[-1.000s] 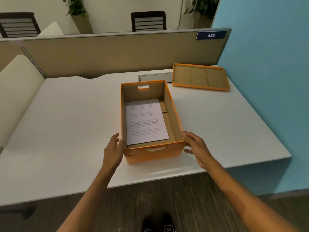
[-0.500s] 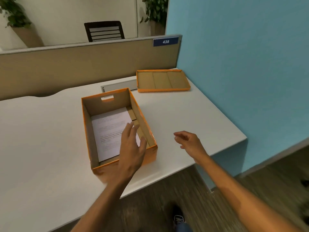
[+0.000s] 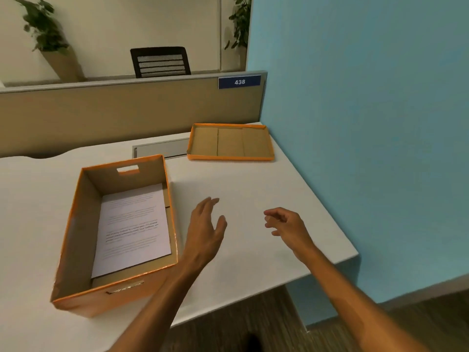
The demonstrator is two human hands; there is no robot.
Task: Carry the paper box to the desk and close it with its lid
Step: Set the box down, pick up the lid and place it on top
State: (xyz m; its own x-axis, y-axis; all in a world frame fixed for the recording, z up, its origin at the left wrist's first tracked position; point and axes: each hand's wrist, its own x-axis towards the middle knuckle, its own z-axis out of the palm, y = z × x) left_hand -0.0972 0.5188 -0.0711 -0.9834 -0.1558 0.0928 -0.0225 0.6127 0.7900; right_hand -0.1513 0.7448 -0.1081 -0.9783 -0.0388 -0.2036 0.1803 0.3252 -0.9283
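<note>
An open orange paper box (image 3: 76, 240) with a brown cardboard inside stands on the white desk (image 3: 253, 189), near its front edge. A printed white sheet (image 3: 132, 227) lies in it. Its orange lid (image 3: 231, 142) lies upside down at the desk's far right corner, against the blue wall. My left hand (image 3: 205, 232) hovers just right of the box, fingers spread, holding nothing. Further right, my right hand (image 3: 286, 227) floats over the bare desk with loosely curled fingers, also empty. Both hands are well short of the lid.
A beige partition (image 3: 127, 110) with a blue "438" tag (image 3: 239, 82) backs the desk. A blue wall (image 3: 368, 123) borders the right side. A grey cable flap (image 3: 162, 148) sits left of the lid. Beyond the partition are a black chair (image 3: 160, 62) and potted plants.
Both hands let go of the box, which stays on the desk. They moved right and forward, toward the lid. My view swung to the right.
</note>
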